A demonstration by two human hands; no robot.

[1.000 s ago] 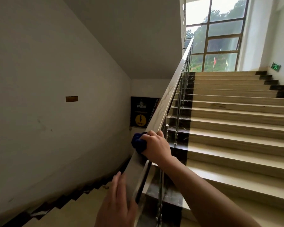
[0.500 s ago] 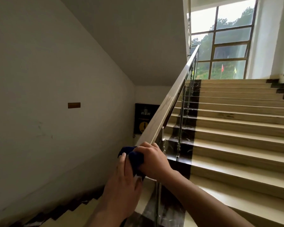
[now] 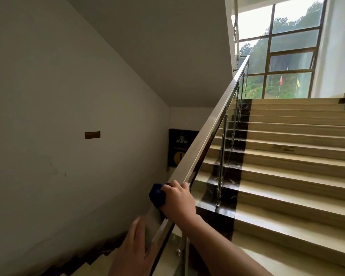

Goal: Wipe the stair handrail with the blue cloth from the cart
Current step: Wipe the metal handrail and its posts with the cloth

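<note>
A flat metal handrail (image 3: 207,134) climbs from the bottom centre to the upper right, over glass panels and steel posts. My right hand (image 3: 177,200) wraps over the rail, pressing a bunched blue cloth (image 3: 157,195) against its left side. Most of the cloth is hidden under my fingers. Lower down, my left hand (image 3: 133,251) rests flat against the left edge of the rail, fingers together, holding nothing. The cart is out of sight.
Beige steps with dark edging (image 3: 287,176) rise on the right toward a large window (image 3: 287,56). A second flight (image 3: 84,261) drops away at the lower left beside a white wall. A dark sign (image 3: 179,146) hangs on the far wall behind the rail.
My left hand has slid back down the rail, away from the cloth it touched half a second ago. My right hand keeps the cloth on the rail; the view has shifted.
</note>
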